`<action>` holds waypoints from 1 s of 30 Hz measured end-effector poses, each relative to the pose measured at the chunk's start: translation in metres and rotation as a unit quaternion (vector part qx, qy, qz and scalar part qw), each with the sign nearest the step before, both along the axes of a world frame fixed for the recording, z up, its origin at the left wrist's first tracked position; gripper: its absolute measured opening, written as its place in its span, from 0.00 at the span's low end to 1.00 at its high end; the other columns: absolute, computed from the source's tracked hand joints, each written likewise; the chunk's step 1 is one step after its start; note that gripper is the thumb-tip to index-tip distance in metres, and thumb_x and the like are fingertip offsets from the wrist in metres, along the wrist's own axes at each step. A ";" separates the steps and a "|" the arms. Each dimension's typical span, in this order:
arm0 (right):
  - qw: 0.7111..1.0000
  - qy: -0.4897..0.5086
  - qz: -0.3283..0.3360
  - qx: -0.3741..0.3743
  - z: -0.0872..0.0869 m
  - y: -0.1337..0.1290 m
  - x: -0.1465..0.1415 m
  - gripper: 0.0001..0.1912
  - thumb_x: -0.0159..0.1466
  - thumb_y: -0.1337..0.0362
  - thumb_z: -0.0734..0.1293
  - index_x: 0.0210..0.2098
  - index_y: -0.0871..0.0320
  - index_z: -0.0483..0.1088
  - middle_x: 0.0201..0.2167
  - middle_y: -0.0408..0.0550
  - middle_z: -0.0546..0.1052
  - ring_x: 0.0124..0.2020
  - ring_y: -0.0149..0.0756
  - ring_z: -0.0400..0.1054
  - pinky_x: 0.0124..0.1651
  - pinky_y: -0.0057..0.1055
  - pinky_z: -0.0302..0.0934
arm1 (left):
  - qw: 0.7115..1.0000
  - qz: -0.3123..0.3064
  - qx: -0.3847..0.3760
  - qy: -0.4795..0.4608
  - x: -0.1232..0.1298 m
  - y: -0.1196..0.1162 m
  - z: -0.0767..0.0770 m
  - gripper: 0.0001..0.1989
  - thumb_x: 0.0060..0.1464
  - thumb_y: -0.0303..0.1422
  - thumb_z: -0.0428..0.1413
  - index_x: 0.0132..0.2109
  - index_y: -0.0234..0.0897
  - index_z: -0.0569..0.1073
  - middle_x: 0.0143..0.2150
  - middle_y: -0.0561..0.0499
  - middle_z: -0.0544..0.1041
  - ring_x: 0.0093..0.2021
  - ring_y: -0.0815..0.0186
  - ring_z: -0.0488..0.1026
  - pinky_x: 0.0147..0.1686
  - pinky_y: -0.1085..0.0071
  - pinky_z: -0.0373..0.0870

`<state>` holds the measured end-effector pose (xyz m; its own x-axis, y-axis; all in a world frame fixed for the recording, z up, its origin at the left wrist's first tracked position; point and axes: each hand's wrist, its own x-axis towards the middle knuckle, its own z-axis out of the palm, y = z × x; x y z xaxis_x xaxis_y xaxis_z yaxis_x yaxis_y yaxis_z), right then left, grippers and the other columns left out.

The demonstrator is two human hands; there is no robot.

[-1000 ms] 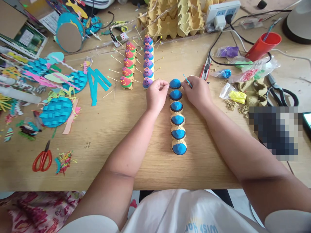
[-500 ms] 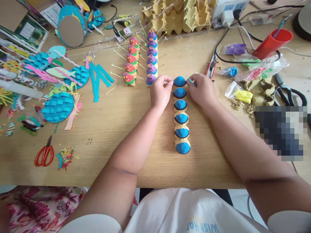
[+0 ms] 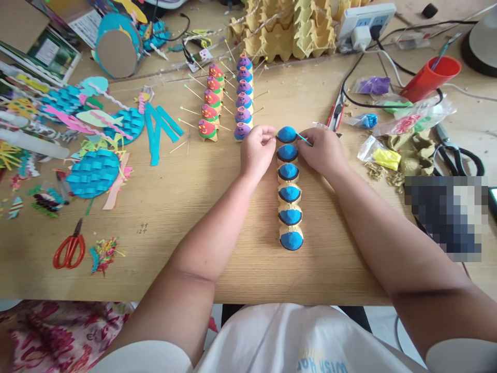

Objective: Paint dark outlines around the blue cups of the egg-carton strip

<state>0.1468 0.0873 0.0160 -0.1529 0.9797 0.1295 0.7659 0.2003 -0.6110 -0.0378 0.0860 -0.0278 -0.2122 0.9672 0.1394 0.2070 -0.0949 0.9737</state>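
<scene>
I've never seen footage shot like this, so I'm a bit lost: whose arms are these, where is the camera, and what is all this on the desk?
The camera sits on a person's head and looks down, so the two bare arms are that person's own. No machine is involved.

On the wooden table stands a row of egg-carton cups with blue tops, running away from the person. The left hand touches the farthest cup from one side. The right hand pinches a thin blue stick whose tip meets that same cup.

Beyond the left hand stand two finished rows, one red and green, one purple, with pins sticking out. Further left lie blue paper fish and red scissors. On the right are a red cup, small bags of coloured clay and black scissors.
</scene>
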 end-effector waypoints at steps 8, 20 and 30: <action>0.983 0.180 -0.019 -0.035 0.005 -0.003 -0.002 0.07 0.62 0.63 0.68 0.39 0.56 0.76 0.28 0.42 0.73 0.32 0.36 0.65 0.39 0.35 0.59 | 0.998 -0.010 0.006 -0.064 0.000 -0.005 0.007 0.10 0.63 0.23 0.59 0.48 0.41 0.77 0.41 0.52 0.85 0.41 0.68 0.84 0.43 0.71 0.81; 0.813 0.536 0.081 -0.214 0.008 -0.010 -0.005 0.26 0.54 0.46 0.81 0.36 0.50 0.65 0.23 0.34 0.54 0.23 0.28 0.44 0.27 0.30 0.39 | 0.986 -0.054 -0.024 -0.159 -0.003 -0.006 0.014 0.12 0.65 0.43 0.64 0.50 0.44 0.77 0.47 0.51 0.85 0.39 0.70 0.83 0.35 0.75 0.77; 0.753 0.594 0.099 -0.263 0.004 -0.013 -0.004 0.30 0.48 0.47 0.85 0.36 0.51 0.67 0.21 0.32 0.55 0.23 0.27 0.43 0.29 0.29 0.40 | 0.952 -0.114 -0.097 -0.267 0.002 -0.012 0.027 0.13 0.66 0.45 0.65 0.42 0.40 0.79 0.31 0.55 0.77 0.26 0.74 0.73 0.20 0.79 0.63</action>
<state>0.1427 0.0741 0.0203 -0.3849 0.9166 -0.1084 -0.3983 -0.2709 -0.8763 -0.0359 0.0740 -0.0004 0.0154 0.9931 -0.1160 -0.3259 0.1147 0.9384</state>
